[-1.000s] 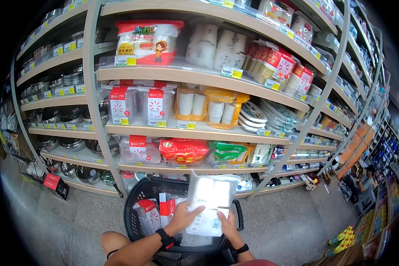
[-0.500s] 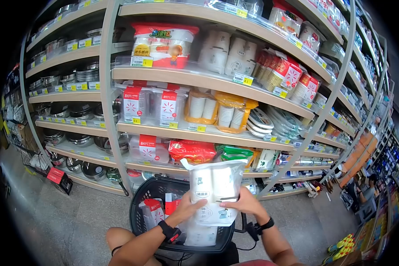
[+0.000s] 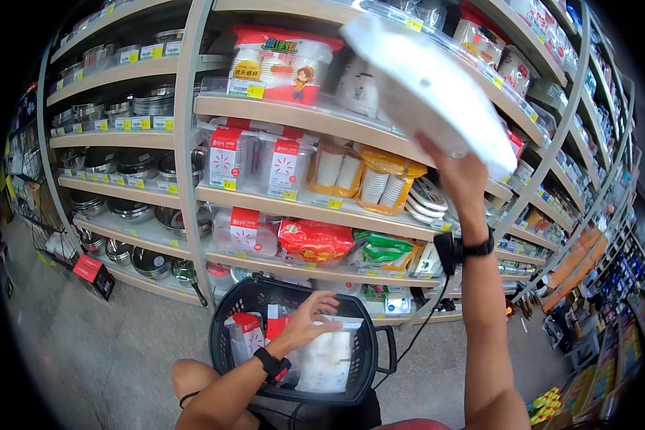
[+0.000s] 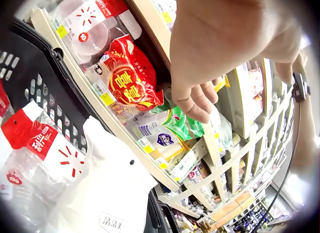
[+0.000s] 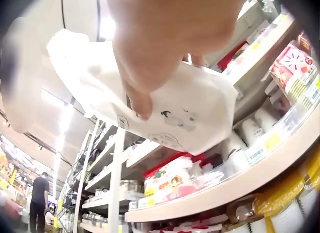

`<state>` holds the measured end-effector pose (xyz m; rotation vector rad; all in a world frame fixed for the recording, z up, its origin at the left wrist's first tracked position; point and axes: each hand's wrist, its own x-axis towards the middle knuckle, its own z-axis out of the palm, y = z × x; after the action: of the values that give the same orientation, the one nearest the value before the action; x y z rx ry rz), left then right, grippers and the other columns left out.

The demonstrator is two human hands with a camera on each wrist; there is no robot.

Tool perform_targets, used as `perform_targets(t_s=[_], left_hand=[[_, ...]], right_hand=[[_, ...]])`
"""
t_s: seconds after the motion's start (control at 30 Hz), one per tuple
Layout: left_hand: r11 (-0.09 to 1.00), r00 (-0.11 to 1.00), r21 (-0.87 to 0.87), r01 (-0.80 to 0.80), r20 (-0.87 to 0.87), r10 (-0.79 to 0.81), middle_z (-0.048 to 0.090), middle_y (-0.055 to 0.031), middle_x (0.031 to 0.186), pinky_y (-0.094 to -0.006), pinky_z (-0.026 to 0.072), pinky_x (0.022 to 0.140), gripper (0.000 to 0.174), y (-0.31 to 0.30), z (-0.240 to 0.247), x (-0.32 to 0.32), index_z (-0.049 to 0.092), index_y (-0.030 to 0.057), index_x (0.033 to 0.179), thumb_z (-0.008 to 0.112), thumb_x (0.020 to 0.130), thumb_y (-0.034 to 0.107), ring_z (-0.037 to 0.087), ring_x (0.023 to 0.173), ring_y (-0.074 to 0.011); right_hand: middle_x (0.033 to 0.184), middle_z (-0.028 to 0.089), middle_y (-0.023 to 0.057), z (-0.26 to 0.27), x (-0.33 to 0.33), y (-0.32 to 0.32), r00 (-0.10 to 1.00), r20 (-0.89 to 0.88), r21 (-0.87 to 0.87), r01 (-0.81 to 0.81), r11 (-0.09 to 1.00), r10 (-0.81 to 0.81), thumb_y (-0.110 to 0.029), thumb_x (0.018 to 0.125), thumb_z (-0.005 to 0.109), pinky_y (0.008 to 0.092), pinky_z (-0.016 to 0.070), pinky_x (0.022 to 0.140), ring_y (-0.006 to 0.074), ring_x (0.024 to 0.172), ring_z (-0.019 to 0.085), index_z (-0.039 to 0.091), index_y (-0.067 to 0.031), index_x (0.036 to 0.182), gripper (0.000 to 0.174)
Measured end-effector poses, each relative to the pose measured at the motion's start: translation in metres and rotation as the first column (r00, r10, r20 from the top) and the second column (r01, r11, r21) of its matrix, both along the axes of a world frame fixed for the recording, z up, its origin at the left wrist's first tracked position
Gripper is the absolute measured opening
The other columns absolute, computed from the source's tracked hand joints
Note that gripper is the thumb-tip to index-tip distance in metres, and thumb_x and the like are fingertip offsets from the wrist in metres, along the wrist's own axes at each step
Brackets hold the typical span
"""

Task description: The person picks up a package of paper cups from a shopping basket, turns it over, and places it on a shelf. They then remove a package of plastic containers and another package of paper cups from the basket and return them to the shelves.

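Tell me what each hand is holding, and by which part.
The right hand grips the raised white pack by one long edge. The left hand holds nothing.

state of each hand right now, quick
Left hand: open, holding nothing, over the basket.
Right hand: closed, gripping a white package.

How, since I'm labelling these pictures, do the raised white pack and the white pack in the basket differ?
The raised pack is up in front of the shelves; the lower pack lies in the basket.
The right hand grips the raised pack; the lower pack is not gripped.
In the head view the raised pack is blurred; the lower pack is sharper.
Both are mostly white, with printed marks.
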<state>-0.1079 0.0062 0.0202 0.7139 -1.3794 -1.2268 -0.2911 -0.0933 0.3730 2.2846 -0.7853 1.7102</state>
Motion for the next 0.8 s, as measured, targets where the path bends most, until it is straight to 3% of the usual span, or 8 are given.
perform_targets(t_s=[0.07,0.2,0.27,0.33,0.47,0.53,0.63,0.8], left_hand=[[1.0,1.0,0.005,0.01,-0.013,-0.01,0.056,-0.0097,0.129,-0.034,0.0507,0.096,0.069,-0.002,-0.007,-0.001,0.042,0.0079,0.142,0.08,0.084,0.008,0.058,0.116,-0.0185],[0.999,0.999,0.031,0.025,-0.029,-0.024,0.059,-0.0087,0.127,-0.0325,0.0506,0.094,0.064,0.001,0.0,-0.001,0.046,0.0071,0.139,0.08,0.085,0.01,0.06,0.112,-0.0152],[0.999,0.999,0.032,0.036,0.014,-0.037,0.06,-0.0086,0.125,-0.0319,0.0507,0.093,0.06,0.003,0.006,0.002,0.048,0.0062,0.137,0.08,0.086,0.011,0.061,0.11,-0.0145],[0.998,0.997,0.035,0.047,0.058,-0.049,0.061,-0.0084,0.124,-0.0312,0.0508,0.092,0.057,0.004,0.011,0.004,0.05,0.0053,0.135,0.079,0.086,0.011,0.062,0.109,-0.0138],[0.995,0.992,0.041,0.088,0.083,-0.091,0.063,-0.0087,0.122,-0.0303,0.051,0.09,0.046,0.003,0.013,0.005,0.056,0.0036,0.128,0.078,0.089,0.015,0.064,0.106,-0.0133],[0.999,0.997,0.016,0.049,0.054,-0.05,0.068,-0.0057,0.111,-0.0326,0.0546,0.083,0.047,0.0,0.011,0.003,0.063,0.0043,0.119,0.084,0.084,0.027,0.067,0.099,-0.0136],[0.998,0.993,0.036,0.057,0.102,-0.06,0.067,-0.0063,0.114,-0.0301,0.0514,0.087,0.037,-0.003,0.011,0.005,0.063,0.0032,0.119,0.079,0.088,0.016,0.065,0.1,-0.0114],[0.999,0.991,0.012,0.049,0.127,-0.05,0.068,-0.0042,0.11,-0.0302,0.0522,0.084,0.035,-0.008,0.007,0.005,0.065,0.0042,0.115,0.08,0.088,0.02,0.065,0.098,-0.0105]], right_hand=[[0.098,0.076,0.0163,0.028,0.021,-0.017,0.994,0.081,0.074,0.063,0.995,-0.069,-0.032,0.076,0.089,0.0351,0.0539,0.088,0.0264,0.096,0.072,0.072,0.0025,0.11,0.051],[0.1,0.076,0.0155,0.042,0.031,-0.111,0.994,0.061,0.074,0.083,0.994,-0.087,-0.027,0.075,0.089,0.0343,0.0548,0.086,0.0244,0.094,0.072,0.071,0.0034,0.111,0.051],[0.106,0.074,0.019,0.047,0.038,-0.142,0.992,-0.004,-0.103,-0.127,0.987,0.128,-0.034,0.073,0.089,0.0373,0.0545,0.089,0.0297,0.1,0.072,0.068,0.0008,0.119,0.062],[0.108,0.073,0.0198,0.056,0.044,-0.151,0.989,-0.032,-0.071,-0.148,0.986,0.146,-0.031,0.072,0.089,0.0372,0.0544,0.089,0.0306,0.099,0.072,0.066,0.0001,0.121,0.063],[0.109,0.072,0.0213,0.075,0.054,-0.151,0.991,-0.132,-0.02,0.02,1.0,-0.022,-0.029,0.072,0.089,0.0384,0.054,0.089,0.0325,0.1,0.071,0.066,-0.002,0.122,0.061],[0.109,0.072,0.0215,0.078,0.059,-0.152,0.985,-0.154,-0.048,0.076,0.996,-0.083,-0.03,0.072,0.088,0.0391,0.054,0.089,0.0338,0.1,0.071,0.067,-0.003,0.121,0.06],[0.108,0.073,0.0211,0.075,0.059,-0.166,0.977,-0.16,-0.04,0.138,0.99,-0.143,-0.029,0.072,0.088,0.0395,0.0541,0.089,0.0344,0.1,0.071,0.067,-0.003,0.121,0.06],[0.105,0.073,0.0213,0.07,0.06,-0.186,0.981,-0.122,-0.058,0.142,0.988,-0.148,-0.029,0.072,0.087,0.0394,0.0546,0.087,0.035,0.097,0.072,0.068,-0.0022,0.119,0.057]])
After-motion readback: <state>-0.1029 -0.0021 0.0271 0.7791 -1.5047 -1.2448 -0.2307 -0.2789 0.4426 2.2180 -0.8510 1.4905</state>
